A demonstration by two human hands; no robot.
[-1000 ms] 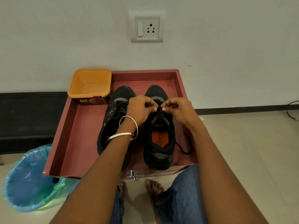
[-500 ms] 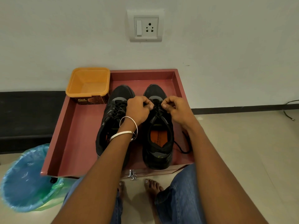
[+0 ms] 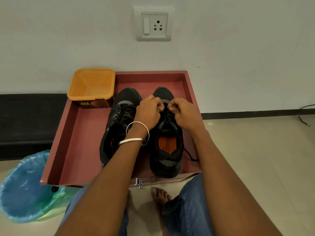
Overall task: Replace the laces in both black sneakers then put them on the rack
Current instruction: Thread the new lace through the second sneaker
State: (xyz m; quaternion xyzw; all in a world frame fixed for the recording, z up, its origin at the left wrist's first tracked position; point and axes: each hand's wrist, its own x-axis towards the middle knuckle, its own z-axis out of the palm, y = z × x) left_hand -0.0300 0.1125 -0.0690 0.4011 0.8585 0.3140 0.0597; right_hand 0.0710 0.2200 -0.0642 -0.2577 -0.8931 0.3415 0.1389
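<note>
1. The left hand (image 3: 148,111) and the right hand (image 3: 183,113) sit close together over the front part of the right sneaker (image 3: 166,133), just behind its toe.
2. Both hands have curled fingers, and each one pinches a bit of the black lace (image 3: 166,114) between thumb and fingers. The thumbs almost touch.
3. One loose end of the lace (image 3: 191,156) trails out on the right side of that shoe and lies on the tray floor.
4. The left sneaker (image 3: 119,123) lies just beside the right one, on its left. The left arm crosses over its back part. No hand touches it.
5. Both shoes lie in a red-brown tray (image 3: 76,142) with low walls. It looks like a pulled-out drawer, with a shiny knob (image 3: 139,183) on its near side.
6. An orange tub (image 3: 92,86) stands in the far left corner of the tray, near the left sneaker's toe.
7. The tray rests on a pale tiled floor (image 3: 255,159), against a white wall (image 3: 238,48) with a socket (image 3: 154,24) on it.
8. A blue bin with a plastic bag (image 3: 25,188) stands by the tray's near left corner.
9. The person's bare foot (image 3: 160,195) and blue jeans (image 3: 189,206) show below the tray.
10. Each sneaker lies flat on its sole. The long way of each runs from near to far, with toes toward the wall and heels toward the person.
</note>
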